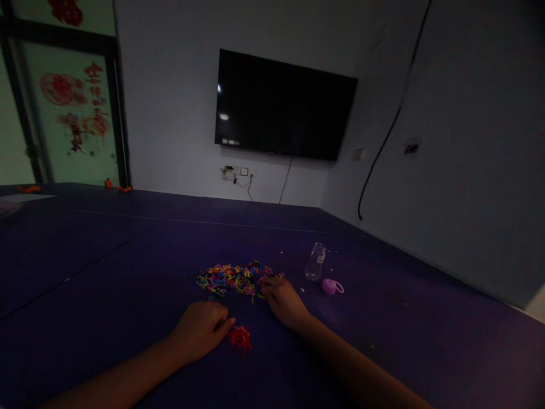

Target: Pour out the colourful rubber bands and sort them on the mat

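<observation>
Because the right hand (281, 298) covers its four-o'clock edge, the mixed heap of small looped pieces (230, 277) shows only in part, and the dim light blurs single pieces into one another. It lies on the purple surface (106, 335) ahead of the person, a low, wide scatter of yellow, pink, blue, orange and green slim loops, with a few strays along its near side. Taking that heap as the clock's centre, a smaller red pile (240, 337) sits at six o'clock, all its pieces tangled together. The left hand (202, 330), at seven o'clock, is loosely curled with its thumb just beside the red pile; the right reaches its fingertips into the mixed heap by a pink piece. The two hands are apart; whether either pinches anything, I cannot tell. Both forearms are cut off below. Near three o'clock stand a clear bottle (314, 264), uncapped, its pale label too small to read, and a pink cap (329, 286) with a ring. Farther off, just past twelve, hangs a dark television (285, 108). Toward half past ten, a glass door (46, 145) bears blurred red lettering; above it, a red character (66, 12), apparently 福, is cropped.
</observation>
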A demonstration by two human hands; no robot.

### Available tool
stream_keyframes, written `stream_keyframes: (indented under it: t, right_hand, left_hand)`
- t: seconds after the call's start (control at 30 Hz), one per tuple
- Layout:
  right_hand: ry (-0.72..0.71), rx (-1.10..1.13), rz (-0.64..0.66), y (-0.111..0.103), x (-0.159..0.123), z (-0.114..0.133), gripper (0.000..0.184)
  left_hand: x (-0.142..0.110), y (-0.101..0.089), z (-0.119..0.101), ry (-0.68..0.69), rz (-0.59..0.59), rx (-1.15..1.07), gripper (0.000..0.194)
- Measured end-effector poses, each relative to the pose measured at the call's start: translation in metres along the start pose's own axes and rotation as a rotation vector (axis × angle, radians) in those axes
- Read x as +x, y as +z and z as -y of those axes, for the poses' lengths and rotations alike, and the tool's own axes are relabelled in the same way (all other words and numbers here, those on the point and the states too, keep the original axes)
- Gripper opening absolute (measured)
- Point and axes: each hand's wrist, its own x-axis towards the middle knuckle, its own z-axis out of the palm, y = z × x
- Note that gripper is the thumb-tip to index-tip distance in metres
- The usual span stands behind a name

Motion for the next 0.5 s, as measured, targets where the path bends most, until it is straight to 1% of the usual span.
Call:
stream_keyframes:
  t: [0.17, 0.23, 0.3, 0.37, 0.4, 0.47, 0.5]
  right_hand:
    - [0.024, -0.004, -0.024, 0.000, -0.001, -0.001, 0.029]
    - [0.024, 0.007, -0.068, -0.001, -0.001, -0.001, 0.029]
    - [-0.007, 0.018, -0.140, -0.003, -0.002, 0.004, 0.030]
    - [-0.085, 0.021, -0.207, -0.007, -0.006, 0.013, 0.030]
    - [-0.145, 0.021, -0.226, -0.009, -0.008, 0.019, 0.030]
    - [-0.283, -0.001, -0.228, -0.012, -0.014, 0.033, 0.030]
    - [-0.353, -0.017, -0.209, -0.013, -0.016, 0.040, 0.030]
  left_hand:
    - [0.000, -0.001, -0.001, -0.002, 0.005, -0.003, 0.033]
    - [0.000, -0.002, -0.002, -0.004, 0.004, 0.000, 0.034]
    - [0.000, -0.003, -0.002, -0.006, 0.004, 0.009, 0.034]
    - [-0.001, -0.003, -0.003, -0.011, 0.013, 0.027, 0.034]
    - [-0.001, -0.003, -0.003, -0.016, 0.017, 0.038, 0.034]
    - [0.000, -0.003, -0.002, -0.020, 0.023, 0.057, 0.034]
    - [0.000, -0.003, -0.002, -0.015, 0.024, 0.062, 0.034]
